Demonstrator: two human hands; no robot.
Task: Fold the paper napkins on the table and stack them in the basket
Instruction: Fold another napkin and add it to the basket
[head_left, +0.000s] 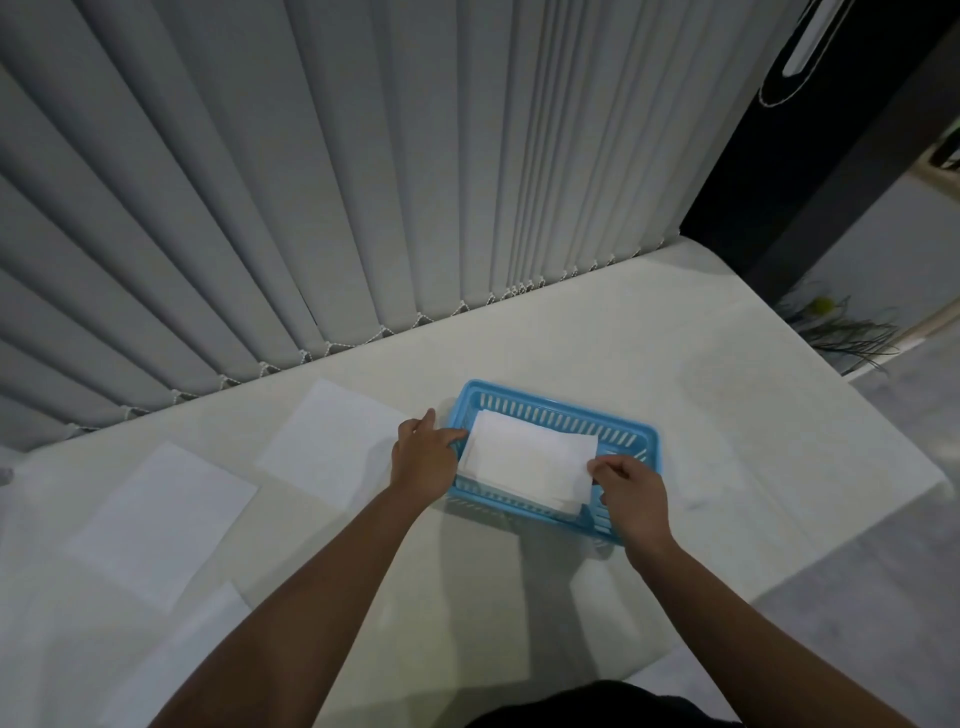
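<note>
A blue slotted plastic basket stands on the white table, right of centre. A folded white napkin lies in it on top of other folded napkins. My left hand pinches the napkin's left end at the basket's left rim. My right hand pinches its right corner over the basket's right end. Unfolded napkins lie flat to the left: one beside the basket, another farther left, and a third near the front edge.
Grey vertical blinds hang along the table's far edge. The table's right edge drops to a grey floor. A dark panel and some dried grass stalks stand at the far right.
</note>
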